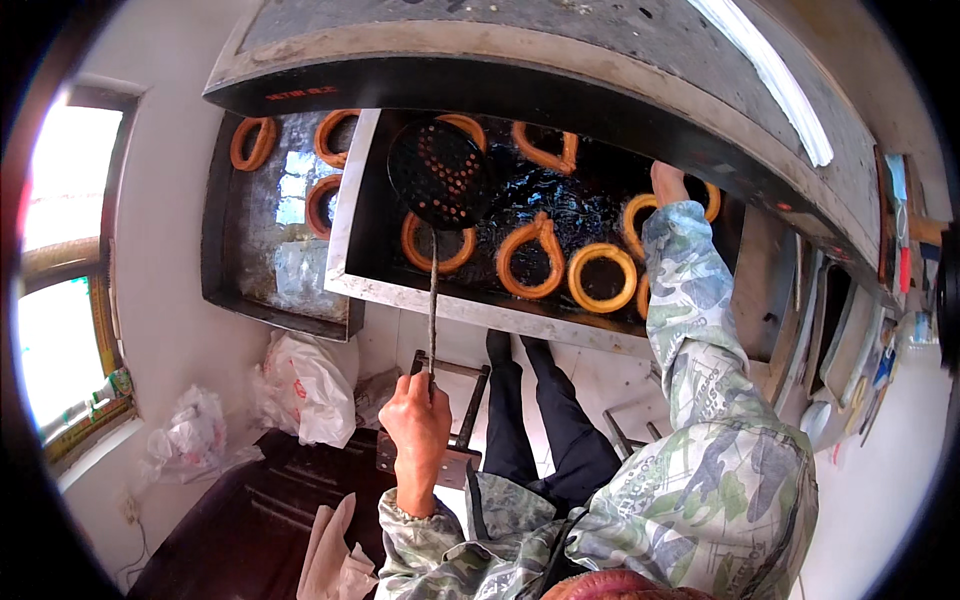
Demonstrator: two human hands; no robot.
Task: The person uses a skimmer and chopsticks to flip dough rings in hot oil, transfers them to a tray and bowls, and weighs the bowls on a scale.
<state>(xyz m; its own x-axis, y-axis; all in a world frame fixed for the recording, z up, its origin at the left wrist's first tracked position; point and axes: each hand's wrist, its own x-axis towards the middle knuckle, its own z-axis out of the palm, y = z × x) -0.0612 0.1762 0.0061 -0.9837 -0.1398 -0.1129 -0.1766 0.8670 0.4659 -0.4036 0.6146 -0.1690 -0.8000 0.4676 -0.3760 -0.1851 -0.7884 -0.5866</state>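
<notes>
My left hand point(415, 422) is closed round the long thin handle of a black perforated skimmer point(437, 172). The skimmer's round head is over the left part of a fryer full of dark oil point(545, 190). Several golden-brown fried dough rings float there, among them a ring with an overlapping joint point(530, 288) and a paler ring point(602, 303). Over the fryer's right side reaches my right hand point(668, 184), close to a pale ring point(631, 228). A black panel and my sleeve partly cover this hand, so its fingers cannot be made out.
A metal tray point(285, 262) left of the fryer bears several browned rings. Above the fryer's far side runs a black panel point(420, 85) with a grey ledge. White plastic bags point(310, 390) lie below the tray. A dark brown table point(240, 520) stands at lower left, a stool point(455, 395) near my legs.
</notes>
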